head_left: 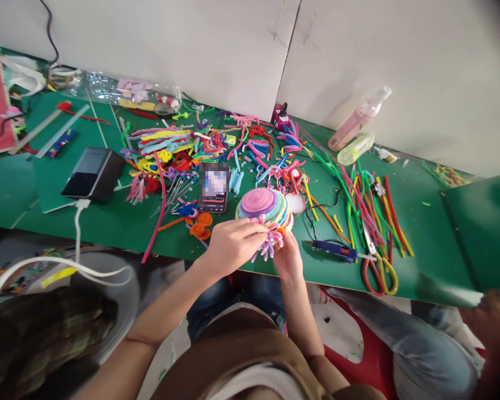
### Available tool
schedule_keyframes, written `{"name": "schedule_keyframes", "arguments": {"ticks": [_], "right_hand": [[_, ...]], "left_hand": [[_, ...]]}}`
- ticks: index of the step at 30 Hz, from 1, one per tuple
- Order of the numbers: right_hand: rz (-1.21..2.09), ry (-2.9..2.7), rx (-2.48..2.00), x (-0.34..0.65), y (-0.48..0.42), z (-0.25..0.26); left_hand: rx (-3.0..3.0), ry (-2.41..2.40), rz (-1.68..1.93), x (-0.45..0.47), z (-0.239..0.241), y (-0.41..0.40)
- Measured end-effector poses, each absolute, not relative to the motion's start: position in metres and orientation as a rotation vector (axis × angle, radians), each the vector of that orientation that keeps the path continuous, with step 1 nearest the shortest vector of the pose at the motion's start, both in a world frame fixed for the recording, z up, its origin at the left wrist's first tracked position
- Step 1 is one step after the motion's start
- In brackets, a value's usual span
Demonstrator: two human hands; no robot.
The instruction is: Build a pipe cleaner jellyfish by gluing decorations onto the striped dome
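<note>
A striped dome (264, 205) coiled from pastel pipe cleaners rests at the near edge of the green table (425, 261). My left hand (231, 244) is closed against its near left side. My right hand (289, 256) grips its lower right side from underneath. Between my two hands a pink pipe-cleaner flower (269, 243) sticks out from the dome's near side. Which fingers pinch the flower is hard to make out.
Loose pipe cleaners (216, 147) litter the table, with long ones (366, 208) at the right. A phone (213, 188) lies behind the dome, a glue gun (333, 250) and scissors (379, 266) to its right, a black box (92, 173) at left. Another person's hand (494, 316) is at far right.
</note>
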State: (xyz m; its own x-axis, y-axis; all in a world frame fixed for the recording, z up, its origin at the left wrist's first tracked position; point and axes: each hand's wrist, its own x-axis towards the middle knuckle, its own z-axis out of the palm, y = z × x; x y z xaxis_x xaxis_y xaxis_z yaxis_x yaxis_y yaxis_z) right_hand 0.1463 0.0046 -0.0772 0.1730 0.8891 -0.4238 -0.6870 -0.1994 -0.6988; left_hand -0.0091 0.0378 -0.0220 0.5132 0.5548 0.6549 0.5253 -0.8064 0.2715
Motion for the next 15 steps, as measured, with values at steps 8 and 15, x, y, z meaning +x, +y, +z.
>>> {"name": "schedule_keyframes", "arguments": {"ticks": [8, 15], "right_hand": [[1.467, -0.186, -0.955, 0.145, 0.005, -0.074], [1.488, -0.185, -0.989, 0.144, 0.001, -0.076]], "left_hand": [[2.704, 0.993, 1.166, -0.01, -0.021, 0.037], [2.757, 0.937, 1.033, -0.017, -0.013, 0.034]]}}
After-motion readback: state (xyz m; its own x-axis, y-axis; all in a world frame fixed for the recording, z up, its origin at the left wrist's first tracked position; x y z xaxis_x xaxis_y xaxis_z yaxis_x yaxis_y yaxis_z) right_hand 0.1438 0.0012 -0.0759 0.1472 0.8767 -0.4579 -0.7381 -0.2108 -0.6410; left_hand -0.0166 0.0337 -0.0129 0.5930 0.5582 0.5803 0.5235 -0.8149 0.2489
